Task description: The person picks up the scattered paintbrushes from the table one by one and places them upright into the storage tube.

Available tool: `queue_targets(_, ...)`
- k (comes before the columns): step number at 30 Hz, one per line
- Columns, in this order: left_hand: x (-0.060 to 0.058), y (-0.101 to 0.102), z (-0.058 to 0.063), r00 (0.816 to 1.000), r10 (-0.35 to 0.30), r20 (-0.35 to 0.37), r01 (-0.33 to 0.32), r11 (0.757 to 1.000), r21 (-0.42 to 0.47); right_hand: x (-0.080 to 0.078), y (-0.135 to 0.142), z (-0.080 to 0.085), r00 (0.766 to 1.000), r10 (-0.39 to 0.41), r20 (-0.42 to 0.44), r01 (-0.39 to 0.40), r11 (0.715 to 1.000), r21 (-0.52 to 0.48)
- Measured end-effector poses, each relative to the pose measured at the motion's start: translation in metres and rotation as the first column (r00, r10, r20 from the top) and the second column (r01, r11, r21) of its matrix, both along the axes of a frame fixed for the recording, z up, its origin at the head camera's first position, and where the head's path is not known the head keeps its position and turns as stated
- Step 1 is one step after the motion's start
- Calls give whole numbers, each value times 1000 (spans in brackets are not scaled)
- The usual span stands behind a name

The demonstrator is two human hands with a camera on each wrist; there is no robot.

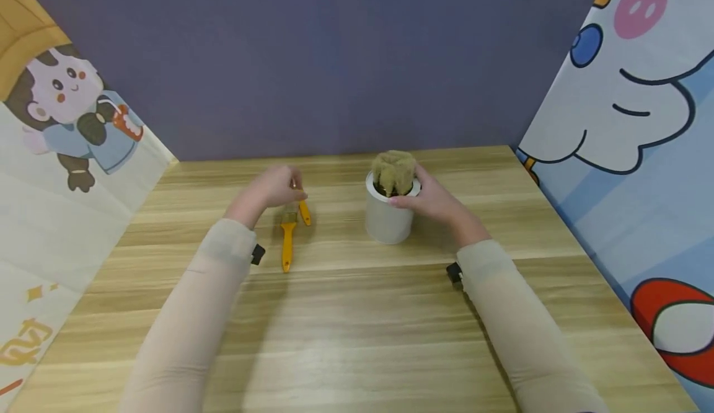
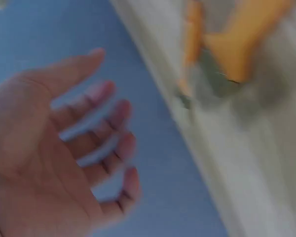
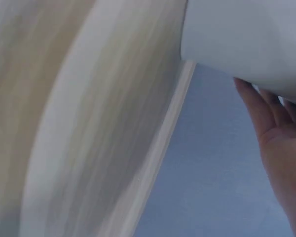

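Note:
A white cylindrical pot (image 1: 388, 217) stands on the table, with a tan fuzzy lump (image 1: 393, 172) rising from its mouth over something dark. My right hand (image 1: 432, 197) grips the pot near its rim, thumb at the front and fingers around the far side. In the right wrist view, several fingers (image 3: 274, 111) lie against the white wall. My left hand (image 1: 275, 186) is above two yellow-handled paintbrushes, fingers loosely bent, palm bare in the left wrist view. The nearer paintbrush (image 1: 287, 242) lies lengthwise; the other paintbrush (image 1: 304, 211) is partly hidden by the hand.
The wood-grain table (image 1: 346, 338) ends at a dark blue-grey wall (image 1: 334, 59) behind. Cartoon-printed panels stand at both sides, the left panel (image 1: 67, 214) and the right panel (image 1: 641, 214).

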State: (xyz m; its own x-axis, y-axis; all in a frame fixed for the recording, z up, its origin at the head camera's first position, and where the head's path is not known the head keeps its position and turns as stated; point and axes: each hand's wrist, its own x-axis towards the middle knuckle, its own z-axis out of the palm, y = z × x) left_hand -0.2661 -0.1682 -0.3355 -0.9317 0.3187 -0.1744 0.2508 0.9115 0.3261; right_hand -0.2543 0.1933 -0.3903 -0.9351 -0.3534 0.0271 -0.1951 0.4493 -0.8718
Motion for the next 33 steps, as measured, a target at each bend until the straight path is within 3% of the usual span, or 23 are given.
queue_targets(3, 2, -12, -13, 986, 125, 109, -113, 988, -107, -1, 5, -2, 1000, 7, -8, -7, 1000, 3)
queue_targets(5, 5, -15, -20, 960, 218, 175, -193, 970, -147, -2, 6, -4, 1000, 13, -20, -13, 1000, 2)
queue_targets(9, 13, -15, -30, 931, 311, 190, -276, 942, -191, -1, 6, -7, 999, 32, -29, -33, 999, -22)
queue_targets(23, 11, -10, -48, 920, 375, 112, -353, 919, -177, 1, 7, -6, 999, 46, -29, -48, 998, -47)
queue_targets(28, 9, -11, -37, 913, 401, 71, -388, 910, -147, -1, 5, -3, 999, 44, -3, -44, 999, -27)
queue_targets(30, 9, -9, -24, 914, 405, 26, -401, 911, -99, -2, 5, -3, 999, 45, 4, -45, 999, -25)
queue_targets(33, 10, -2, 6, 920, 390, -50, -389, 921, 25, -3, 4, -3, 999, 42, 11, -42, 999, -18)
